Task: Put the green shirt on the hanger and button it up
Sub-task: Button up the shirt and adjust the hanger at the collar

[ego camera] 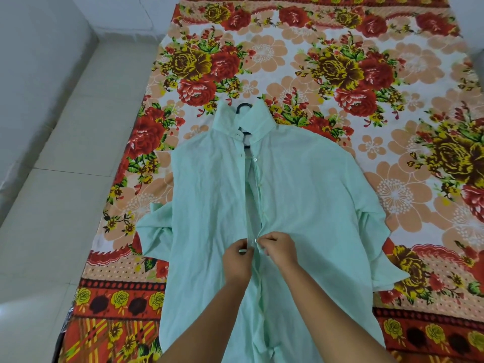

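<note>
One bed, covered by a sheet printed with red and yellow roses and peach blossoms on white, with a red patterned border along the near edge; it fills most of the view.

One floor of pale tiles, running along the left side of the bed.

One plain pale wall, at the far left, meeting the floor in a corner.

One green shirt, light mint, lying flat and front-up in the middle of the bed, collar away from the person, hem toward them. Both sleeves are folded back beside the body of the shirt. The front is parted from the collar down to the hands, and small white buttons show along the right edge of the opening. Whether the front is fastened below the hands cannot be told.

One black hanger, inside the shirt; only its hook, poking out past the collar, and a short dark piece in the neck opening show.

Two hands, meeting at the middle of the shirt front. Left hand pinches the left front edge; right hand pinches the right, buttoned edge; fingertips nearly touching. Both forearms lie over the lower shirt and hide part of it.
</note>
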